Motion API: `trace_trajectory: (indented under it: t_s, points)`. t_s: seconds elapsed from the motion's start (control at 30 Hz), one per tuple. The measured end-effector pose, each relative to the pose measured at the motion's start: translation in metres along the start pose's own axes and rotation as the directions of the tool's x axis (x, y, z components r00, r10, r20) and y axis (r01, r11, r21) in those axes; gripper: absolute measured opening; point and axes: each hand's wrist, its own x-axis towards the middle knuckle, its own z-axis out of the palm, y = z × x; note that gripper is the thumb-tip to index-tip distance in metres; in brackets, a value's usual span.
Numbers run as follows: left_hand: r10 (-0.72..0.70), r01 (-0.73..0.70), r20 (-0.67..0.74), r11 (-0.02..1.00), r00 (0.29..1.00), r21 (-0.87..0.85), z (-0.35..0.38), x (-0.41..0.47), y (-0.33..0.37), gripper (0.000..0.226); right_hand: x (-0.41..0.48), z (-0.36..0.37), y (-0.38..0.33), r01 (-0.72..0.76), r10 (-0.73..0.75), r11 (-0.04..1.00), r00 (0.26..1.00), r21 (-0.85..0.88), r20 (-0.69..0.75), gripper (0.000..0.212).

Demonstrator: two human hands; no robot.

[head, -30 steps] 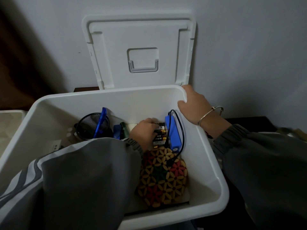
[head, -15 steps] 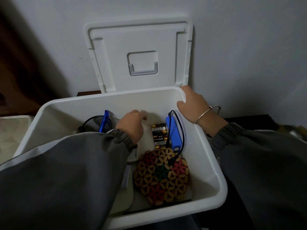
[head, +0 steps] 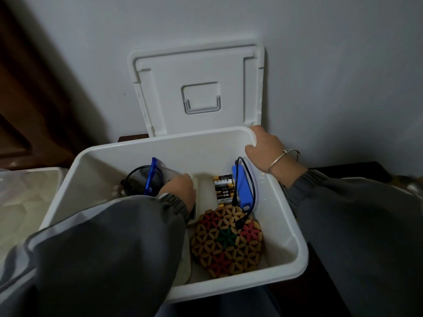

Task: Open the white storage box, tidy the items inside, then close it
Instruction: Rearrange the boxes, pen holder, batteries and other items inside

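The white storage box [head: 295, 227] stands open, and its lid [head: 199, 67] leans upright against the wall behind it. My right hand [head: 265, 147] grips the box's far right corner rim. My left hand [head: 180, 191] is down inside the box, beside a black mesh cup [head: 137, 179] that has a blue pen-like item [head: 151, 175] in it. The hand rests over a flat white item [head: 203, 191], with its fingers curled out of sight. Several batteries [head: 223, 188] lie in a row next to a blue power bank [head: 242, 191] with a black cable. A round woven coaster [head: 226, 243] lies in front.
The wall is right behind the box. A pale, quilted-looking surface [head: 27, 202] lies to the left, and dark furniture [head: 357, 170] is behind on the right. My grey sleeves cover the box's near left part.
My left hand left the batteries, lifted, and moved left. It now sits lower, beside the mesh cup on the flat white item. My right hand has stayed on the rim.
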Motion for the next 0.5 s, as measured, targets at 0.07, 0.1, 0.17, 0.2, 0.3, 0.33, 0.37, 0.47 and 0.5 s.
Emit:
trace_trajectory:
  t_s: [0.07,0.1,0.17,0.2,0.3,0.33,0.37,0.47,0.5]
  points:
    - [0.006,-0.002,0.043,0.996,0.999,-0.087,0.002,0.011,0.003,0.033,0.000,0.000,0.000,-0.001,0.001,1.000,1.000,-0.004,0.001,0.044]
    - [0.028,-0.022,0.060,0.995,0.998,-0.102,0.002,0.015,0.005,0.032,0.000,0.000,0.000,-0.002,0.002,1.000,1.000,-0.004,0.003,0.044]
    - [-0.015,0.036,0.088,0.971,0.996,-0.236,0.002,0.019,0.007,0.032,0.000,0.001,0.000,0.003,-0.003,1.000,1.000,-0.009,-0.001,0.043]
    - [-0.036,0.061,0.086,0.952,0.996,-0.301,0.001,0.019,0.008,0.031,0.001,0.001,0.001,0.005,-0.005,1.000,1.000,-0.014,-0.004,0.042]
    - [-0.078,0.089,0.044,0.919,0.996,-0.384,0.004,0.025,0.009,0.028,0.002,0.001,0.001,0.006,-0.006,1.000,1.000,-0.018,-0.008,0.042]
    - [-0.109,0.111,0.028,0.900,0.994,-0.421,0.005,0.026,0.009,0.028,0.002,0.001,0.001,0.007,-0.007,1.000,1.000,-0.018,-0.007,0.043]
    - [-0.128,0.123,0.020,0.888,0.992,-0.443,0.005,0.027,0.009,0.029,0.002,0.002,0.001,0.007,-0.007,1.000,1.000,-0.017,-0.007,0.043]
    - [-0.172,0.154,0.007,0.858,0.985,-0.490,0.007,0.027,0.010,0.031,0.001,0.001,0.001,0.010,-0.010,1.000,1.000,-0.019,-0.005,0.043]
    - [-0.170,0.154,0.010,0.861,0.985,-0.484,0.007,0.027,0.010,0.030,0.001,0.001,0.001,0.011,-0.011,1.000,1.000,-0.023,-0.004,0.043]
